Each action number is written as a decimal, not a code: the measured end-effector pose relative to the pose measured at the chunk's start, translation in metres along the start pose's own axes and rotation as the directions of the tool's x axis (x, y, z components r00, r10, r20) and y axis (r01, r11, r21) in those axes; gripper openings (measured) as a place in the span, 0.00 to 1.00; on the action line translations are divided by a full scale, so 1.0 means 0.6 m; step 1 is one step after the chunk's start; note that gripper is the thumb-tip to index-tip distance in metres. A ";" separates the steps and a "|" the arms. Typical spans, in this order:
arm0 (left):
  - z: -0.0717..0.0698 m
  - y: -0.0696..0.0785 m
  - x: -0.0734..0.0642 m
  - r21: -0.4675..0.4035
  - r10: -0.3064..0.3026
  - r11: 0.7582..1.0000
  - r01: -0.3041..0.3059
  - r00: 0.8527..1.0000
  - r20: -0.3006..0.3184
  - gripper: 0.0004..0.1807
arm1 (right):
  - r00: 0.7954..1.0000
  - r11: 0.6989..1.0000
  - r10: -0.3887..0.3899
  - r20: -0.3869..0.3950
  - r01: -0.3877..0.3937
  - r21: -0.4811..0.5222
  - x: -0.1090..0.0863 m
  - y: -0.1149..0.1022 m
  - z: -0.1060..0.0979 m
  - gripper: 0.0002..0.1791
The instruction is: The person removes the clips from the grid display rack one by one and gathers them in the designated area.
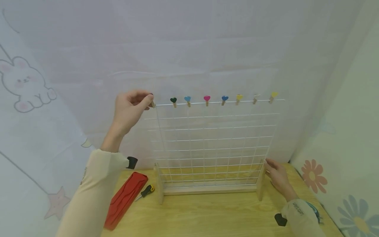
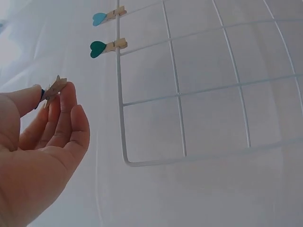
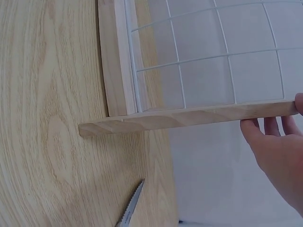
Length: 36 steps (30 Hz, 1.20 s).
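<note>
A white wire grid [image 2: 179, 94] stands upright in a wooden base [image 1: 210, 189]. At its top left corner my left hand [image 1: 130, 107] pinches a small wooden clothespin [image 2: 56, 89] by its dark end between thumb and fingers; the left wrist view shows a gap between this pin and the wire. Along the top wire sit several heart clothespins, among them a dark green one [image 1: 173, 100], a light blue one [image 1: 187, 99] and a pink one [image 1: 207, 98]. Low at the right, my right hand [image 1: 278, 177] grips the wooden side post [image 3: 189, 117], fingers underneath in the right wrist view.
A red case [image 1: 125, 200] and a screwdriver [image 1: 145, 191] with a black and yellow handle lie on the wooden table [image 1: 207, 217], left of the stand. A pointed metal tool [image 3: 130, 205] with a toothed edge lies right of the post. White printed sheets hang behind and beside.
</note>
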<state>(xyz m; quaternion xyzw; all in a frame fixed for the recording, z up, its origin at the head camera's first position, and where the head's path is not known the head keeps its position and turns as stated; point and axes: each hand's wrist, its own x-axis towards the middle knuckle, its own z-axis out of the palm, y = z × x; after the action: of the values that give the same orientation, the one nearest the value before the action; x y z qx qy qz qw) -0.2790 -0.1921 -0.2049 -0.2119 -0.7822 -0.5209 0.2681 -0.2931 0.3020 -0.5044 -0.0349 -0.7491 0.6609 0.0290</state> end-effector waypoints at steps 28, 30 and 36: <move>0.034 -0.149 -0.168 -0.091 -0.302 0.940 0.328 0.927 0.222 0.16 | 1.000 1.000 -0.010 0.014 0.010 0.015 0.004 0.006 -0.004 0.33; 0.040 -0.161 -0.182 -0.094 -0.330 0.929 0.358 0.916 0.226 0.16 | 1.000 1.000 -0.014 0.013 0.014 0.016 0.005 0.006 -0.004 0.33; 0.061 -0.198 -0.220 -0.091 -0.400 0.897 0.433 0.882 0.248 0.16 | 1.000 1.000 -0.018 0.003 0.018 0.017 0.005 0.008 -0.003 0.32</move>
<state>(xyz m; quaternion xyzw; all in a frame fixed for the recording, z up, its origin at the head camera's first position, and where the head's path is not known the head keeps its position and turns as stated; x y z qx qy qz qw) -0.2576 -0.2087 -0.3844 -0.1143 -0.7949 -0.5942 0.0442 -0.2956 0.3047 -0.5087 -0.0268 -0.7440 0.6668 0.0340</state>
